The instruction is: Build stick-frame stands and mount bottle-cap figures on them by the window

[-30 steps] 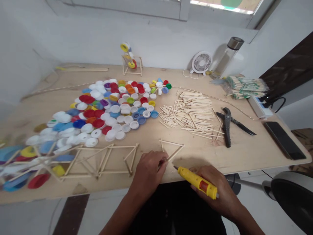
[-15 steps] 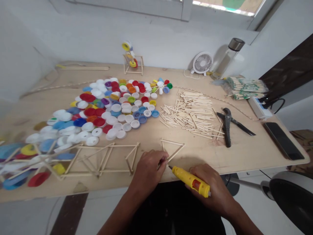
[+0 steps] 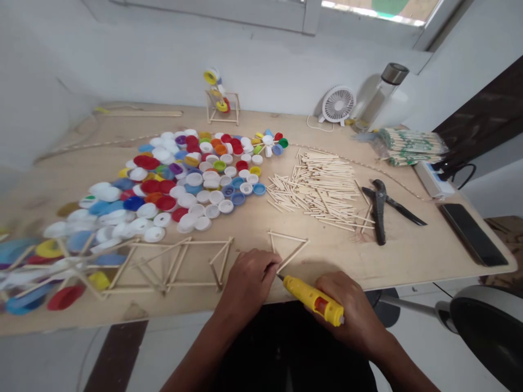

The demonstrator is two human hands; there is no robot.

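My right hand (image 3: 342,299) is wrapped round a yellow glue gun (image 3: 314,298), its dark nozzle pointing left at the near corner of a triangle of thin wooden sticks (image 3: 293,256). The nozzle tip appears to meet that corner. My left hand (image 3: 254,275) rests on the table at the triangle's left side, thumb and fingers pinched at its near corner; the fingers partly hide the left stick. Left of this hand lie joined stick frames (image 3: 200,285), several sticks making box-like shapes. A pile of short wooden sticks (image 3: 322,188) lies beyond the triangle.
Many coloured bottle caps (image 3: 196,179) cover the table's left half. Black-handled pliers (image 3: 379,212), a phone (image 3: 474,234) and a power strip (image 3: 435,182) lie right. A small fan (image 3: 338,104), a glass bottle (image 3: 379,98) and a stick-and-cap model (image 3: 223,106) stand along the wall.
The glue gun and my right hand have shifted slightly left, bringing the nozzle to the triangle's near corner. My left hand stays nearly in place.
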